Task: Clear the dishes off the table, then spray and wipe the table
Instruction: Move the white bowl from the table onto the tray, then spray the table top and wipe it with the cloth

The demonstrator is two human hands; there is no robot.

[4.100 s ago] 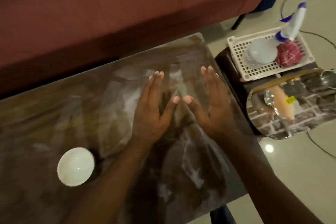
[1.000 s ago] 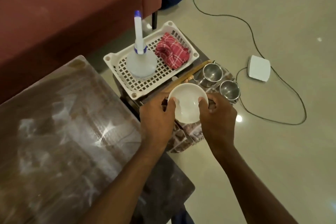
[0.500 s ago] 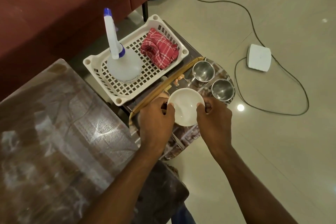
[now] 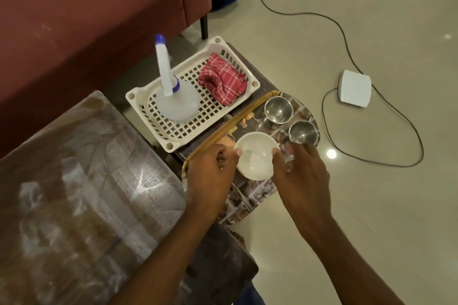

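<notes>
Bowl (image 4: 255,158) sits on tray (image 4: 257,195) as 0.5 s ago. Right hand (image 4: 302,176) has loosened off rim, fingers slack and blurred. Left hand (image 4: 210,176) thumb at rim, fingers curled; grip unclear.

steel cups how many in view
2. One shiny steel cup stands at the patterned oval tray's far end, near the white plastic basket; the second sits nearer, at the tray's right edge. Covered tray parts could hide more.

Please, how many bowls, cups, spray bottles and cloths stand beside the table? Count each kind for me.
White bowl: 1
Steel cups: 2
Spray bottle: 1
Red cloth: 1
Total: 5
</notes>
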